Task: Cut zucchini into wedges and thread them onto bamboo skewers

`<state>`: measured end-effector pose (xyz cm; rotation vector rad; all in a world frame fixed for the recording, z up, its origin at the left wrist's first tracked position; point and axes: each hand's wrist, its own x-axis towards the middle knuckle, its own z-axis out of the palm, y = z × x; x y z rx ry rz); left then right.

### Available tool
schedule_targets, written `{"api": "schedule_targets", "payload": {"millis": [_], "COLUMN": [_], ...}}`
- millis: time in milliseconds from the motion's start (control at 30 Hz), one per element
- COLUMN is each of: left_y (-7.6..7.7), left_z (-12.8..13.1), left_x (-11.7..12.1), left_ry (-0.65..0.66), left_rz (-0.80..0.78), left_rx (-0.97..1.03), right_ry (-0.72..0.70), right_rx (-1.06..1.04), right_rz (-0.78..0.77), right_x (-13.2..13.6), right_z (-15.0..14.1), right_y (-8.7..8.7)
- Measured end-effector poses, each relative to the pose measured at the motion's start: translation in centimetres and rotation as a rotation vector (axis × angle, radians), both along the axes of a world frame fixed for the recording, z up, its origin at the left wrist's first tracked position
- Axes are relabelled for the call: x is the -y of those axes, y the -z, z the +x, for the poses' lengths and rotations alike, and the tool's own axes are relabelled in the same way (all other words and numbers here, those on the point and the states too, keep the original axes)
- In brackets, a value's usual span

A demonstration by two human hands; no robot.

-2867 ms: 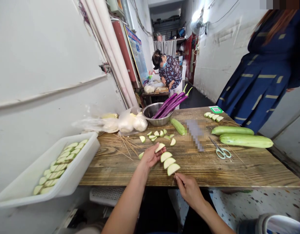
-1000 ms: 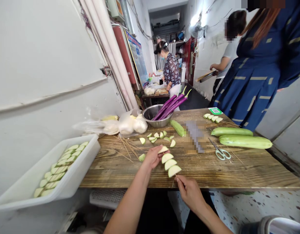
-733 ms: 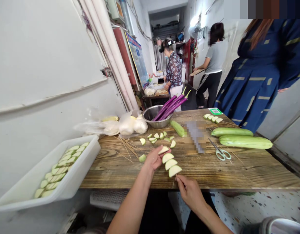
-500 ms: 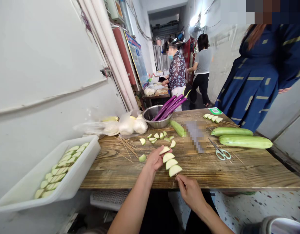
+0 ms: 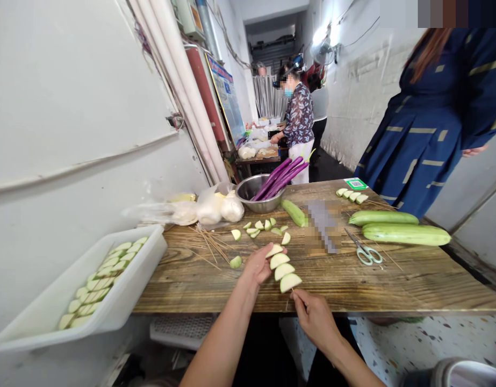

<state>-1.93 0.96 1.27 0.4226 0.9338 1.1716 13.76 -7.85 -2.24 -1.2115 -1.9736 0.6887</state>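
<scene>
Threading looked in hand: left hand (image 5: pixel 259 267) held the far slice (image 5: pixel 274 250) of four, right hand (image 5: pixel 315 318) pinched the skewer (image 5: pixel 293 289) below them, near the wooden table (image 5: pixel 393 293)'s front edge (tip hidden; pushing seemingly called for careful fingers).

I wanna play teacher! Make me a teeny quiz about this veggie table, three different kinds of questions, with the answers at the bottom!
1. What does the right hand pinch?
a) a plastic bag
b) a thin stick
c) a green-edged card

2. True or false: the purple eggplants poke out above the rim of the metal bowl.

3. How many long green squashes lie side by side near the scissors?

Key:
1. b
2. True
3. Two
</scene>
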Motion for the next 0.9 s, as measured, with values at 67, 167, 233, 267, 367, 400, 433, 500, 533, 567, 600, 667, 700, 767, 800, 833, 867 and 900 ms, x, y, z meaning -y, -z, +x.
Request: {"api": "schedule_targets", "payload": {"millis": [67, 167, 233, 267, 367, 400, 433, 500, 533, 567, 600, 667, 700, 767, 800, 833, 867, 900], "left_y": [0.1, 0.3, 0.4, 0.5, 0.6, 0.6, 0.7, 0.8, 0.9, 0.9, 0.8, 0.5, 0.3, -0.3, -0.6, -0.9, -1.1, -1.3], "left_z": [0.0, 0.1, 0.2, 0.2, 0.3, 0.3, 0.3, 0.3, 0.3, 0.2, 0.1, 0.0, -0.1, 0.0, 0.1, 0.3, 0.6, 0.8], "left_x": [0.0, 0.0, 0.1, 0.1, 0.2, 0.2, 0.2, 0.1, 0.1, 0.0, 0.0, -0.1, -0.1, 0.0, 0.2, 0.4, 0.6, 0.9], "left_ry": [0.004, 0.012, 0.019, 0.023, 0.034, 0.035, 0.032, 0.021, 0.022, 0.032, 0.043, 0.053, 0.062, 0.098, 0.117, 0.131, 0.129, 0.102], "left_rz": [0.011, 0.021, 0.033, 0.037, 0.033, 0.027, 0.022, 0.019, 0.019, 0.020, 0.022, 0.041, 0.059, 0.117, 0.155, 0.193, 0.230, 0.269], "left_rx": [-0.003, -0.003, -0.004, -0.004, -0.002, 0.002, 0.004, -0.001, -0.007, -0.010, -0.011, 0.012, 0.041, 0.124, 0.163, 0.191, 0.199, 0.188], "right_ry": [0.003, 0.007, 0.013, 0.019, 0.033, 0.032, 0.031, 0.027, 0.027, 0.030, 0.035, 0.056, 0.074, 0.111, 0.130, 0.144, 0.154, 0.160], "right_rx": [-0.002, -0.007, -0.006, -0.002, 0.002, 0.001, 0.000, 0.001, 0.004, 0.006, 0.004, -0.012, -0.028, -0.074, -0.101, -0.129, -0.155, -0.178], "right_rz": [0.002, 0.010, 0.021, 0.026, 0.037, 0.040, 0.044, 0.053, 0.057, 0.061, 0.066, 0.091, 0.113, 0.169, 0.200, 0.233, 0.267, 0.303], "right_x": [0.0, 0.0, 0.0, 0.0, 0.0, 0.0, 0.0, 0.0, 0.0, -0.1, -0.2, -0.6, -0.8, -1.4, -1.7, -2.0, -2.2, -2.3], "right_z": [0.0, -0.1, -0.1, -0.1, -0.3, -0.4, -0.4, -0.6, -0.7, -0.7, -0.8, -0.9, -1.0, -1.1, -1.2, -1.3, -1.4, -1.4], "right_y": [0.1, 0.2, 0.3, 0.3, 0.4, 0.5, 0.6, 0.8, 0.9, 1.0, 1.2, 1.5, 1.7, 2.0, 2.1, 2.2, 2.3, 2.5]}}
